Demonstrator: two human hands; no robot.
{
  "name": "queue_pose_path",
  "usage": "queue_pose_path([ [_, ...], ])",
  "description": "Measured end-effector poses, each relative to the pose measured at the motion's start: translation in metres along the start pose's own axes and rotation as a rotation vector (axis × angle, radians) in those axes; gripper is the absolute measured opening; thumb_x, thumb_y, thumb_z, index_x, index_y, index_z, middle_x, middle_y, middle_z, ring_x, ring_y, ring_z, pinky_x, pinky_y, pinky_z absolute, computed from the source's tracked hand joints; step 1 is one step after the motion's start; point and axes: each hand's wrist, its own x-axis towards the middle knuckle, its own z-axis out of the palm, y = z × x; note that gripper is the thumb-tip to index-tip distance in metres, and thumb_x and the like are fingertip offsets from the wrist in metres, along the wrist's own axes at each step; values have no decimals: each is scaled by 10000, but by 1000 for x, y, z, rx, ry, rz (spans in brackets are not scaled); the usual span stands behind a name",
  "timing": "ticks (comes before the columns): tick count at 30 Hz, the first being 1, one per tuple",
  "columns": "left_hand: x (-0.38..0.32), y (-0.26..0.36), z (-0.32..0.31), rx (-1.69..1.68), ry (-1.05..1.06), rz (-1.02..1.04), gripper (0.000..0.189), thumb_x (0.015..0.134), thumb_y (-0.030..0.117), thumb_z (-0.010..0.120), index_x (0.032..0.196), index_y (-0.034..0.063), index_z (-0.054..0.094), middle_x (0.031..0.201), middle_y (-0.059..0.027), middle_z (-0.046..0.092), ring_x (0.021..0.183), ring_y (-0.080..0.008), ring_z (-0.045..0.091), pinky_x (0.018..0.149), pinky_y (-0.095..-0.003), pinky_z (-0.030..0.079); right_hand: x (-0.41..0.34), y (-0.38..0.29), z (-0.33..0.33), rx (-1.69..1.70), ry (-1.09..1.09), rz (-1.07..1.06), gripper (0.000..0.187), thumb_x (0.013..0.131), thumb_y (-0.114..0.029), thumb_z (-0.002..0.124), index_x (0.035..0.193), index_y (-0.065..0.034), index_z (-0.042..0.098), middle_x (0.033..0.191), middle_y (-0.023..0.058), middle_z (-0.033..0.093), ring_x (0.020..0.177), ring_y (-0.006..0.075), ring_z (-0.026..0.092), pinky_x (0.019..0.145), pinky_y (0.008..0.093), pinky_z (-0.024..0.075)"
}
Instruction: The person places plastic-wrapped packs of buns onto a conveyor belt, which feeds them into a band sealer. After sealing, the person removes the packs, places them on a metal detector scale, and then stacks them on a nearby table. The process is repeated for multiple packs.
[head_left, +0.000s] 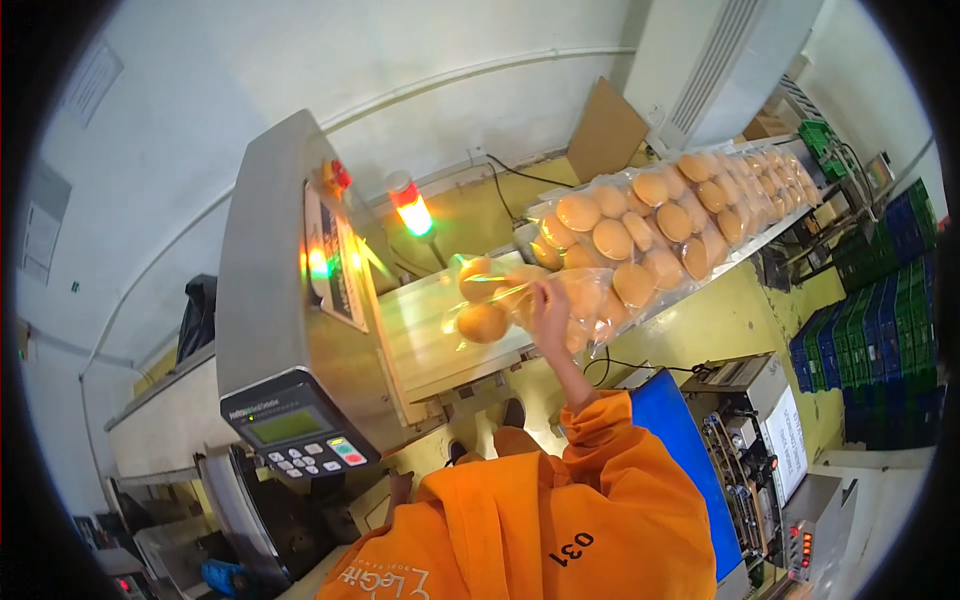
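My right hand (551, 307) reaches forward over the conveyor, with its fingers closed on a clear plastic bag of round buns (482, 322). That bag lies over the end of the pale conveyor belt (427, 341). Beyond it, several more bagged buns (671, 223) lie packed together along a long metal table. My left hand (401, 486) is low beside my body, small and in shadow, and its fingers cannot be made out. Left of the bag, the belt runs into a steel inspection machine (270, 247) with a control panel (300, 431).
A lit signal tower (412, 208) stands behind the belt. To my right are a blue belt (682, 457) and a band sealer (742, 480). Stacked green and blue crates (870, 330) stand farther right. A brown board (607, 129) leans on the wall; cables trail across the floor.
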Motion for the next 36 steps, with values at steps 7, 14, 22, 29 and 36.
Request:
queue_pose_path([
  [7, -8, 27, 29, 101, -55, 30, 563, 770, 316, 557, 1242, 86, 352, 1187, -82, 416, 1047, -208, 404, 847, -387, 350, 105, -15, -94, 196, 347, 122, 158, 834, -114, 522, 850, 38, 563, 722, 61, 529, 660, 117, 465, 603, 251, 387],
  [14, -23, 35, 41, 170, -90, 43, 548, 782, 319, 544, 1242, 86, 357, 1177, -82, 431, 1039, -201, 415, 842, -371, 355, 159, 80, -125, 69, 459, 151, 180, 826, -145, 536, 852, 31, 565, 726, 56, 543, 637, 111, 461, 582, 246, 388],
  [22, -36, 23, 31, 265, -152, 74, 531, 796, 323, 528, 1242, 86, 362, 1166, -82, 448, 1029, -193, 428, 836, -353, 362, 100, 87, -152, -876, -23, 548, 539, 728, -425, 576, 1070, -17, 490, 1208, 165, 413, 1091, 310, 414, 926, 505, 271],
  [29, -36, 4, 20, 451, -311, 163, 517, 808, 326, 515, 1242, 85, 367, 1156, -82, 462, 1021, -186, 439, 831, -338, 367, -7, 48, -179, -850, 98, 252, 630, 716, -421, 588, 1182, -43, 395, 1242, 175, 378, 1158, 302, 361, 966, 518, 193],
  [36, -43, -44, 21, 772, -605, 206, 503, 820, 329, 501, 1241, 85, 372, 1146, -82, 476, 1012, -179, 450, 826, -322, 372, -254, -51, -220, -197, -146, 223, 240, 760, -207, 601, 881, -6, 553, 896, 122, 546, 832, 266, 538, 726, 355, 414],
])
